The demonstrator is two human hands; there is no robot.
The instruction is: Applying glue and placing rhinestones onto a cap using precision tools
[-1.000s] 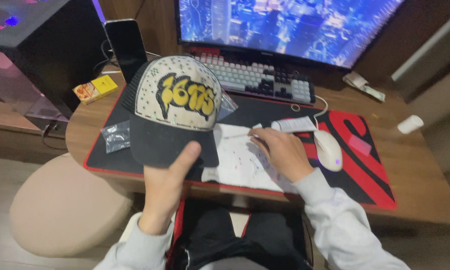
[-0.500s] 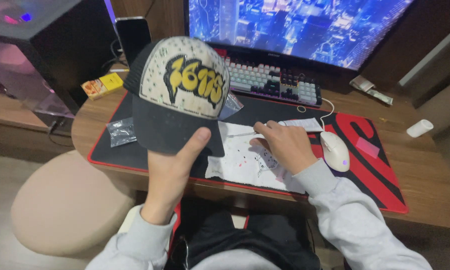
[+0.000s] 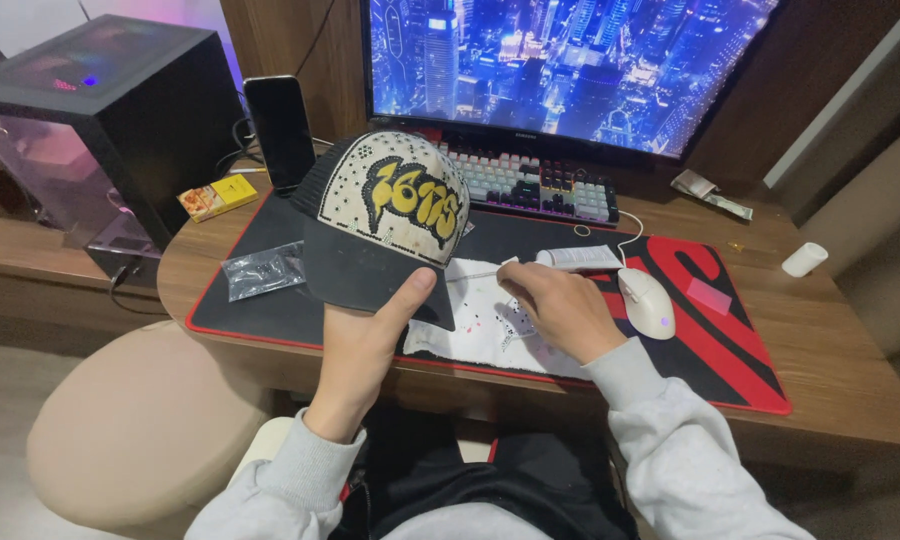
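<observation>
Black-brimmed and cream-fronted, the cap [image 3: 385, 225] sits at the centre of the frame, held up over the counter [image 3: 830, 350] by the left hand [image 3: 362, 345], whose thumb presses on top of the brim while the other fingers are hidden beneath it. The brim points toward the lower edge of the frame, the mesh back toward the monitor [image 3: 570, 65], so the cap's long axis runs from near to far, its yellow-lettered front panel facing up. The right hand [image 3: 560, 312] rests just right of the brim on a white cloth [image 3: 480, 325], fingers curled together and pinching a thin white stick [image 3: 478, 273] that points left toward the cap. A small clear plastic bag [image 3: 262, 272] lies at centre left on the black and red desk mat [image 3: 740, 345]; its contents cannot be made out. A white mouse [image 3: 648, 302] lies right of the right hand.
</observation>
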